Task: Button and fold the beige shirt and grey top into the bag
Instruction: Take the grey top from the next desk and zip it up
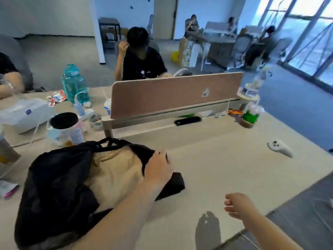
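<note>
the beige shirt (115, 170) lay folded inside the open black bag (54, 186), which sat on the near left of the worktop (225, 159). the left hand (158, 168) was at the bag's right rim, fingers curled over the black fabric there. the right hand (237, 206) hung above the worktop, apart from the bag, fingers loosely curled round nothing. a white controller (280, 147) lay further right.

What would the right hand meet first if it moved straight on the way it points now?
Probably the left hand, which holds the edge of the black bag; only bare table lies between. The right hand points toward it, but depth is unclear.
</note>
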Available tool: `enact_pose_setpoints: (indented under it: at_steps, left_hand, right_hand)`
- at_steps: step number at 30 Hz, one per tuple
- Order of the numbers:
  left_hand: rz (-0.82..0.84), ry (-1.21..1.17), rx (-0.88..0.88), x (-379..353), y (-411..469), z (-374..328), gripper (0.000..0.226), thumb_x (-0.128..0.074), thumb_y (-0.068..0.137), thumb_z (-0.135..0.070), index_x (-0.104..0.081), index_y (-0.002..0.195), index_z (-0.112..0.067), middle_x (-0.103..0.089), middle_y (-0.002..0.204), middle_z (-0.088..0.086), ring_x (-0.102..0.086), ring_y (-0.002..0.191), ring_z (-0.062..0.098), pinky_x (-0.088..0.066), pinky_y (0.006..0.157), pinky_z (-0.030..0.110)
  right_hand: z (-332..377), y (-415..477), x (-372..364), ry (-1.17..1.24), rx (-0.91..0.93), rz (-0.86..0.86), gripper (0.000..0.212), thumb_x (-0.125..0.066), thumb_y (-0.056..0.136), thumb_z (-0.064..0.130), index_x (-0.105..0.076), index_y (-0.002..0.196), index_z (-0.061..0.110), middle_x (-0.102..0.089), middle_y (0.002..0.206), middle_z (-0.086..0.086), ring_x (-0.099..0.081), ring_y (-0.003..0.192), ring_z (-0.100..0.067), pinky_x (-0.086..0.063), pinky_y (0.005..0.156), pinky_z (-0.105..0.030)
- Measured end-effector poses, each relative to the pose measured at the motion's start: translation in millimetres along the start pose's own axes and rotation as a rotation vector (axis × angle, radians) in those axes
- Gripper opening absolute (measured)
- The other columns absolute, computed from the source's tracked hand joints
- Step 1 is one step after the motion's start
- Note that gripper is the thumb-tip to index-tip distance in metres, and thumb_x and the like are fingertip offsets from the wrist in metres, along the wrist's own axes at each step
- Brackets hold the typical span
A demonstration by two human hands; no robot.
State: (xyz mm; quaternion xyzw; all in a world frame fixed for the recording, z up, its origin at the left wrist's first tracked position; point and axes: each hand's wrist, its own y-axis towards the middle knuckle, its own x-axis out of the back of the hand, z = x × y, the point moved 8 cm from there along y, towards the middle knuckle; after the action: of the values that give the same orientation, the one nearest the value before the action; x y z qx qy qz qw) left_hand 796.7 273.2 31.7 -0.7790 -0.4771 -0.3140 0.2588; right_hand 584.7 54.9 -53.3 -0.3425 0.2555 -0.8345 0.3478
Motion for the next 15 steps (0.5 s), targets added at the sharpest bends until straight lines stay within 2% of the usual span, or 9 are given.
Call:
enact_pose_setpoints:
  at_steps: [1,2,3,4,6,10,13,15]
  left_hand:
    - [0.045,-0.015,-0.061,-16.2,-14.6,-22.8,0.016,-0.041,0.095,-0.021,-0.054,0.099,-0.015,-0.055,0.113,0.011,-0.052,0.115,0.031,-0.044,0.094,0.038]
    - [0.103,-0.021,-0.116,-35.0,-29.8,-45.0,0.017,-0.04,0.094,-0.021,-0.054,0.101,-0.014,-0.056,0.115,0.012,-0.051,0.116,0.032,-0.044,0.094,0.038]
    - [0.174,-0.018,-0.161,-56.8,-46.6,-67.0,0.028,-0.04,0.094,-0.022,-0.053,0.116,-0.011,-0.054,0.127,0.013,-0.048,0.122,0.032,-0.042,0.099,0.037]
    - [0.243,-0.014,-0.193,-79.5,-65.2,-88.2,0.04,-0.039,0.095,-0.023,-0.047,0.132,-0.009,-0.048,0.139,0.013,-0.044,0.129,0.029,-0.038,0.104,0.035]
    - [0.37,-0.021,-0.238,-123.0,-109.2,-130.6,0.052,-0.041,0.096,-0.025,-0.034,0.145,-0.011,-0.038,0.15,0.009,-0.038,0.136,0.026,-0.033,0.107,0.031]
    - [0.592,-0.045,-0.361,-203.6,-218.5,-215.9,0.051,-0.047,0.094,-0.025,-0.039,0.142,-0.01,-0.045,0.146,0.01,-0.044,0.132,0.027,-0.035,0.105,0.03]
    - [0.725,-0.031,-0.438,-252.1,-303.3,-266.2,0.049,-0.048,0.094,-0.027,-0.041,0.141,-0.011,-0.051,0.14,0.012,-0.048,0.126,0.028,-0.038,0.102,0.033]
    - [0.811,-0.014,-0.49,-283.9,-359.5,-294.4,0.054,-0.049,0.094,-0.029,-0.037,0.144,-0.014,-0.051,0.139,0.013,-0.049,0.126,0.029,-0.04,0.104,0.034]
  right_hand:
    - [-19.9,-13.0,21.0,0.064,-0.036,-0.025,0.018,-0.044,0.093,0.007,-0.052,0.076,0.005,-0.052,0.053,-0.01,-0.05,0.043,-0.02,-0.035,0.048,-0.022]
    - [-40.9,-24.6,43.1,0.109,-0.072,-0.066,0.026,-0.039,0.093,0.002,-0.045,0.068,0.007,-0.044,0.043,-0.007,-0.043,0.033,-0.017,-0.029,0.043,-0.02]
    - [-61.3,-38.2,66.7,0.13,-0.082,-0.107,0.032,-0.033,0.093,-0.002,-0.038,0.062,0.008,-0.037,0.036,-0.004,-0.036,0.027,-0.015,-0.025,0.038,-0.017]
    - [-82.4,-52.2,90.4,0.167,-0.088,-0.138,0.035,-0.031,0.092,-0.003,-0.037,0.059,0.008,-0.036,0.035,-0.004,-0.034,0.024,-0.014,-0.025,0.035,-0.015]
    - [-132.0,-83.7,139.8,0.273,-0.15,-0.221,0.033,-0.037,0.091,-0.002,-0.043,0.061,0.008,-0.044,0.043,-0.005,-0.041,0.028,-0.014,-0.032,0.036,-0.015]
    - [-236.7,-160.5,242.6,0.469,-0.216,-0.409,0.033,-0.035,0.093,-0.004,-0.041,0.063,0.008,-0.039,0.036,-0.003,-0.036,0.024,-0.012,-0.026,0.031,-0.011]
    - [-318.0,-226.9,322.7,0.498,-0.281,-0.613,0.022,-0.043,0.091,-0.003,-0.047,0.071,0.004,-0.046,0.056,-0.011,-0.044,0.044,-0.021,-0.034,0.043,-0.025]
    - [-368.1,-270.9,370.1,0.477,-0.279,-0.734,0.024,-0.047,0.091,0.001,-0.047,0.068,0.009,-0.049,0.063,-0.008,-0.048,0.053,-0.02,-0.042,0.052,-0.027]
